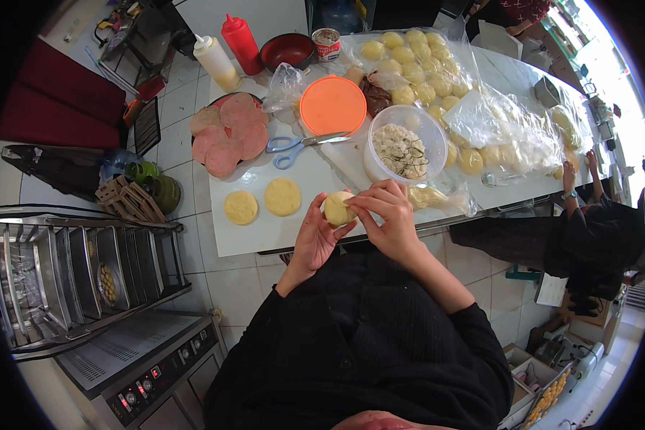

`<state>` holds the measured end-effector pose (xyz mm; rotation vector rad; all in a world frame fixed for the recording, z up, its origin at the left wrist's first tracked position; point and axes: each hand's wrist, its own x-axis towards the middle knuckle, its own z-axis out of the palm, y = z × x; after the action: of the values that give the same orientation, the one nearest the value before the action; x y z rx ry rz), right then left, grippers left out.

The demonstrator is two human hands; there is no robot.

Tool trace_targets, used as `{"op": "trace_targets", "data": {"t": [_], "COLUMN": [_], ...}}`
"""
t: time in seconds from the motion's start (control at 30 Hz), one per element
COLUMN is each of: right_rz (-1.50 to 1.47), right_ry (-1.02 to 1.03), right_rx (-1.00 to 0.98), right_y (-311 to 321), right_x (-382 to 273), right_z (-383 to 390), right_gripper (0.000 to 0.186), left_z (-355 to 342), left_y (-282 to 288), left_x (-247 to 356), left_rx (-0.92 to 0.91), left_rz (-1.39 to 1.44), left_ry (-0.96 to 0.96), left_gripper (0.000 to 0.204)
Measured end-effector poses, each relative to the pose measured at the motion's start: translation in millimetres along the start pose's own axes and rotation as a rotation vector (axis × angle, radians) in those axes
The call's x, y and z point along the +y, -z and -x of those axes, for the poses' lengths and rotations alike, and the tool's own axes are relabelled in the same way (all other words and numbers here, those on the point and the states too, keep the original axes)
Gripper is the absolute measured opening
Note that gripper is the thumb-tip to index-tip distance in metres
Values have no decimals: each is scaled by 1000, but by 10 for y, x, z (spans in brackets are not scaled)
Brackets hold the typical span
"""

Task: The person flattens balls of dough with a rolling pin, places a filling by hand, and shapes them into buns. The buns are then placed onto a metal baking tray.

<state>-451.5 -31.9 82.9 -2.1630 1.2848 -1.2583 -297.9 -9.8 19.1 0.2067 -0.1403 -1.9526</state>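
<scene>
My left hand (315,236) cradles a pale yellow dough ball (335,211) near the front edge of the white worktop (236,240), while the fingertips of my right hand (385,218) pinch at its top. Two flattened dough rounds (283,197) lie to the left of my hands. Beyond my right hand stands a clear tub (405,154) of white mixture with dark strips. Blue-handled scissors (288,152) rest near an orange lid (333,105). Behind the rounds is a plate of pink meat slices (220,149).
Squeeze bottles (240,46), a dark red bowl (288,50) and a can (326,44) line the back. Plastic-covered dough balls (469,159) fill the right. Another person (595,236) works at the right end. Metal tray racks (86,265) and a control-panel appliance (143,373) stand at left.
</scene>
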Motion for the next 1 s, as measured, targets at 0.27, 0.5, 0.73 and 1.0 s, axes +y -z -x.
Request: {"op": "trace_targets", "data": {"t": [0.27, 0.5, 0.73, 1.0], "right_rz": [73, 64, 50, 50], "right_ry": [-108, -71, -103, 10], "right_rx": [-57, -63, -36, -24], "right_y": [2, -7, -33, -111], "right_x": [6, -15, -45, 124], "right_z": [-11, -4, -29, 34], "right_gripper": [14, 13, 10, 13], "left_z": [-3, 22, -11, -53], "left_y": [138, 179, 64, -44], "left_x": [-17, -16, -70, -79], "left_rx": [21, -5, 60, 27], "left_rz": [-328, -454, -762, -770], "left_ry": [-161, -223, -374, -421], "left_gripper": [51, 52, 45, 53]}}
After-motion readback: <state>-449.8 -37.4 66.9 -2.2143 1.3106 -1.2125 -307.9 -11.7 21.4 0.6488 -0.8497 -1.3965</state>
